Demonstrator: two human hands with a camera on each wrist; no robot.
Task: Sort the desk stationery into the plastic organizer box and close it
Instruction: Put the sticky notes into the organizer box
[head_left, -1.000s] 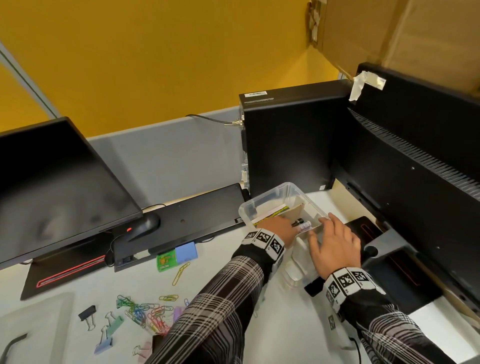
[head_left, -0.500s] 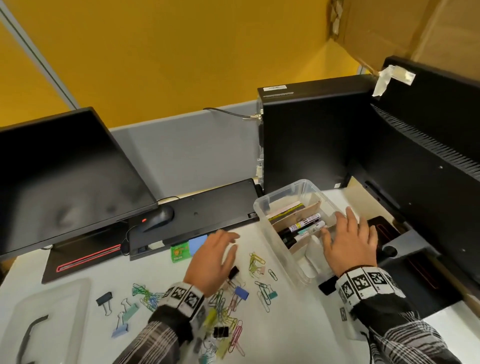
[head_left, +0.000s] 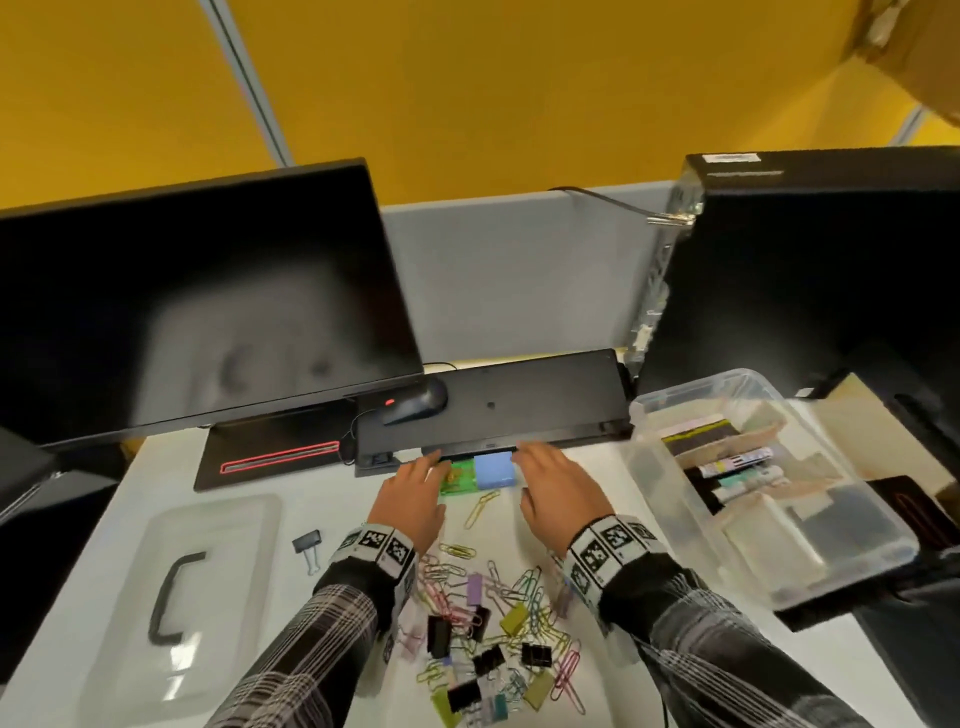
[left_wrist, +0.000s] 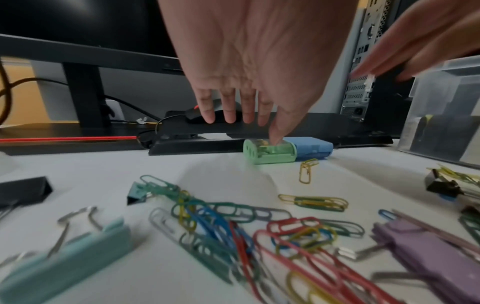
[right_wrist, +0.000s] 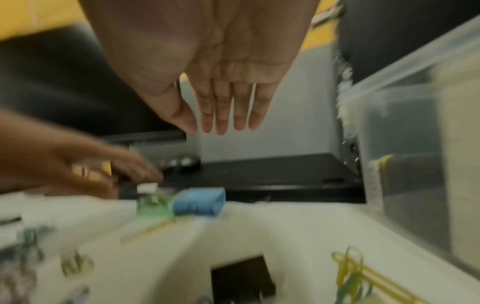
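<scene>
A small green box (head_left: 453, 480) and a blue box (head_left: 494, 470) lie side by side against the front edge of the black keyboard (head_left: 498, 410). My left hand (head_left: 415, 483) hovers at the green box (left_wrist: 270, 152) with straight fingers, and its thumb tip touches the box's top. My right hand (head_left: 553, 475) is flat and empty just right of the blue box (right_wrist: 200, 201). The clear organizer box (head_left: 649, 410) stands open at the right, with markers (head_left: 737, 462) and cardboard dividers inside. Coloured paper clips and binder clips (head_left: 493, 623) lie scattered between my forearms.
The box's clear lid (head_left: 182, 597) with a black handle lies at the left front. A lone black binder clip (head_left: 307, 543) sits beside it. A monitor (head_left: 197, 301) stands at the back left, a computer tower (head_left: 810, 270) behind the organizer, and a mouse (head_left: 415, 405) on the keyboard.
My left hand left the organizer, crossed the clips and reached the green box. My right hand left the organizer's side and came left to the blue box. The view swung left.
</scene>
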